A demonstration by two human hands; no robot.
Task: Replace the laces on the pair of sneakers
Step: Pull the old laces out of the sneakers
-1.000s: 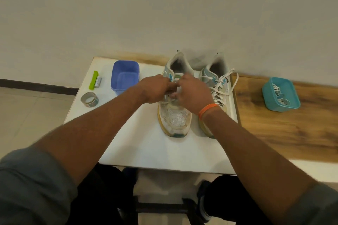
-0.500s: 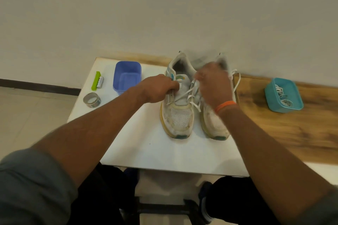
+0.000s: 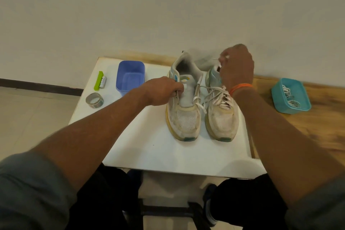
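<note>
You saw soft, even indoor light; your right hand [image 3: 236, 65] was motion-blurred, and wide-angle distortion bowed the frame edges.

1. A plain indoor room, home or simple workroom; which one cannot be told.
2. A bare off-white wall [image 3: 168, 5] rises just beyond the fingertips of the right hand [image 3: 236, 65], with a dark skirting strip [image 3: 37, 85] at its foot.
3. Pale floor tiles [image 3: 28, 117] lie well to the left of the left hand [image 3: 160, 93].
4. A small white table [image 3: 149, 145] sits under both hands; a wooden surface [image 3: 308, 132] adjoins it, right of the right-hand fingers.
</note>
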